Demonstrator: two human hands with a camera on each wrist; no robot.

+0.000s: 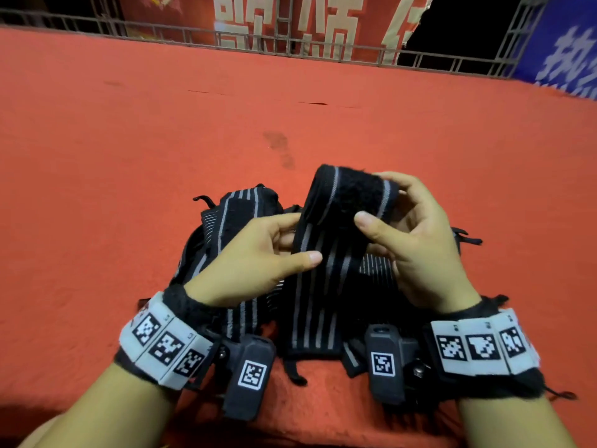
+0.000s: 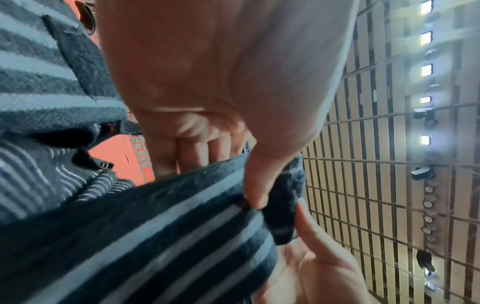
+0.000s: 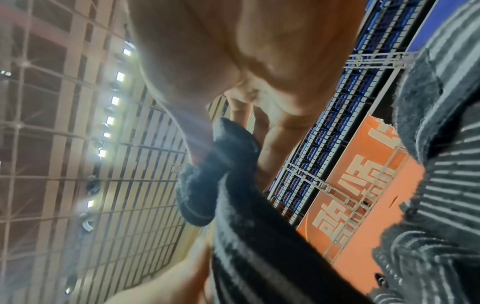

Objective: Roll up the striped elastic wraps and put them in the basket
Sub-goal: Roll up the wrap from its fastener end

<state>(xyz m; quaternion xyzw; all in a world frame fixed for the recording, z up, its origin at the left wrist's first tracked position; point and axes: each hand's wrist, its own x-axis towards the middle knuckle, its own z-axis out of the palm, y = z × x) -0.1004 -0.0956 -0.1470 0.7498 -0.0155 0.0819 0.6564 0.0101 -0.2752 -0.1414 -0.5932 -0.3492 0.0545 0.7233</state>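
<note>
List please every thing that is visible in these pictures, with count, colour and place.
held wrap: one, black with grey stripes, lifted between both hands, far end folded over
other wraps: a pile, exact count unclear, black with grey stripes, on the cloth under the hands
red cloth: one, covers the surface
metal railing: grey, along the far edge
banners: red and blue, behind the railing
basket: not in view
wrist bands: two, grey with black-white markers
left hand: pinches the held wrap
right hand: grips its folded end

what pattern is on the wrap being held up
Black with lengthwise grey stripes; the wrap shows best in the head view.
</note>
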